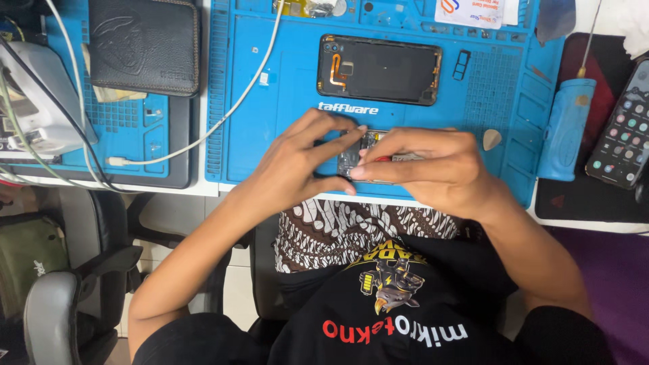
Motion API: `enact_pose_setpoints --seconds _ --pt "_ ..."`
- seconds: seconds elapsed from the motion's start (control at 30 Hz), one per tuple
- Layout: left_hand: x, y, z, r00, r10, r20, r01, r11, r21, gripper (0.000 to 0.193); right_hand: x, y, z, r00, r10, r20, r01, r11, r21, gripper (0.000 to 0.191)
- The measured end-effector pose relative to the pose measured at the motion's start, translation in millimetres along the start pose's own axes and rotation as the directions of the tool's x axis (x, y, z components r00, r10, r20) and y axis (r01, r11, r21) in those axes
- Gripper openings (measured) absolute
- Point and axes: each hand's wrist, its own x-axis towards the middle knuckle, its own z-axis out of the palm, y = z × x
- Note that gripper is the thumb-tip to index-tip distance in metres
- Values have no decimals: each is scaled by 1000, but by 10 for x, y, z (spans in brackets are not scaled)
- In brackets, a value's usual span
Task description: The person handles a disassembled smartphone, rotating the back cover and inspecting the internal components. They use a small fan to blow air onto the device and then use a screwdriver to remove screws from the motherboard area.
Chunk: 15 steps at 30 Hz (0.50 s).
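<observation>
Sitting near the front edge of the blue mat (270, 101), the small opened phone (353, 157) is pinched between the left hand (297, 162) and right hand (433, 169); bare mat lies behind.

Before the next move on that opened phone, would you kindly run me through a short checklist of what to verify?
1. Both hands on the opened phone: ok; left hand and right hand pinch it from either side.
2. Phone over the blue mat: ok, near its front edge.
3. Red-tipped tool under the right fingers: cannot tell what it touches.
4. Back cover set apart: ok, lying farther back on the mat.
5. White cable away from the hands: ok.
6. Loose screws: cannot tell, too small.
</observation>
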Motion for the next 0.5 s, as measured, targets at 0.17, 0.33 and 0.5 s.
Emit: enact_pose_setpoints --seconds 0.17,0.33,0.5 --pt "-92 -125 -1 999 27 -25 -27 1000 9 69 98 -12 103 999 -15 30 16 1000 -20 31" --pt "-148 -143 -33 1000 2 -7 -2 1000 -17 71 200 23 125 982 -166 -91 120 919 -376 24" --pt "-109 -76 -58 1000 -23 -2 23 1000 -14 66 255 92 37 961 -265 -75 206 872 -443 21"
